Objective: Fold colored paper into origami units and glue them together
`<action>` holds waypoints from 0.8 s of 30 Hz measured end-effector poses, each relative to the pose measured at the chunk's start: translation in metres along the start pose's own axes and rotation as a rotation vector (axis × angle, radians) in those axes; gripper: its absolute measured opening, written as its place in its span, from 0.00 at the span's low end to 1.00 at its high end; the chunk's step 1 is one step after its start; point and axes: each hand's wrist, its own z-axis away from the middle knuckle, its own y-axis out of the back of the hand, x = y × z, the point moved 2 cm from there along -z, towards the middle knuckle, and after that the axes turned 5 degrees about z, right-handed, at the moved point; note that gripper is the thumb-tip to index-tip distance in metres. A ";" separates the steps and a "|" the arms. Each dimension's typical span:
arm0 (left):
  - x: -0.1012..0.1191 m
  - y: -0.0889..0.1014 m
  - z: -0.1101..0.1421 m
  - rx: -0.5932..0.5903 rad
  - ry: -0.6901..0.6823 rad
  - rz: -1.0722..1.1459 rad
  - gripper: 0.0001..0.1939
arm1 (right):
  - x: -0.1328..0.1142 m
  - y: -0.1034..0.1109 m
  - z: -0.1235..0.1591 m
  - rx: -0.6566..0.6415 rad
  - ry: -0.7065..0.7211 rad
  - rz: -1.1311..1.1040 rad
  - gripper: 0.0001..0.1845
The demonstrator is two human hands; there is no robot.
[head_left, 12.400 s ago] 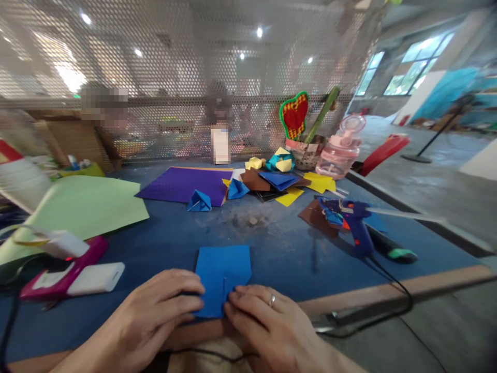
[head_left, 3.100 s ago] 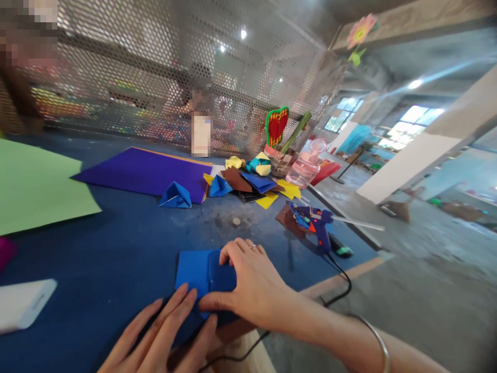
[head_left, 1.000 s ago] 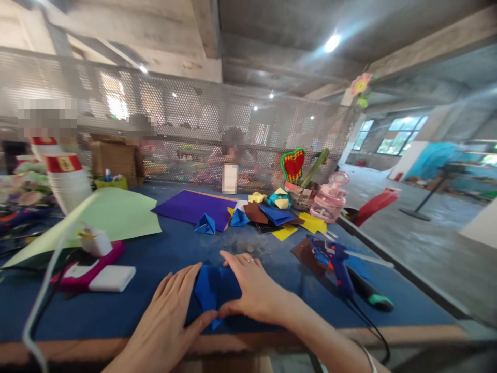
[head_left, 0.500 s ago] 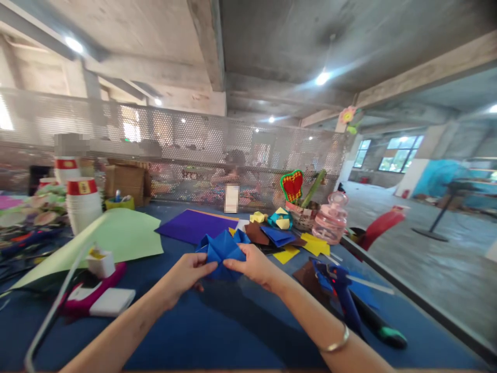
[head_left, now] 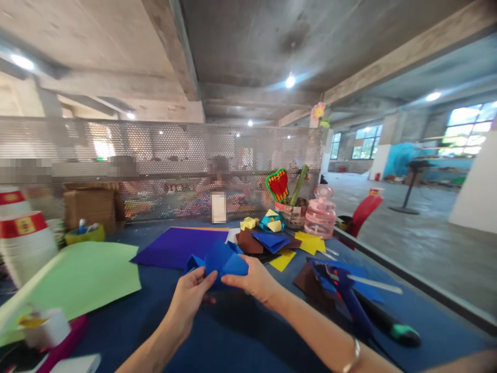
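Observation:
A piece of folded blue paper [head_left: 220,259] with several creased points is held above the table, between both my hands. My left hand [head_left: 192,290] pinches its lower left part between thumb and fingers. On its right side, my right hand [head_left: 252,280] grips it with the thumb in front and the fingers behind, partly hidden. Just beyond lie a purple paper sheet [head_left: 178,246], brown paper [head_left: 248,242], another folded blue paper piece [head_left: 271,241] and yellow paper [head_left: 282,260].
A blue glue gun [head_left: 345,285] and a green-tipped black tool [head_left: 404,334] lie at the right. Light green paper [head_left: 97,274] and stacked paper cups [head_left: 29,248] are at the left. A pink jar [head_left: 320,215] stands near a basket [head_left: 295,215], before a perforated screen [head_left: 171,150].
The blue paper has been turned in my hands and now shows a broad flat face. My left hand has shifted lower on it. The whole view has swung to the right.

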 end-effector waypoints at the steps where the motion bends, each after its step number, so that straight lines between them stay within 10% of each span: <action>1: 0.000 0.000 0.001 0.001 0.016 0.001 0.25 | 0.003 -0.001 0.000 0.016 0.002 -0.007 0.23; 17: 0.000 0.002 0.008 0.021 -0.017 0.142 0.15 | 0.015 -0.008 0.000 0.093 0.029 0.142 0.10; 24: 0.006 0.003 0.009 0.029 -0.143 -0.276 0.16 | 0.008 -0.009 0.006 0.119 0.094 0.365 0.09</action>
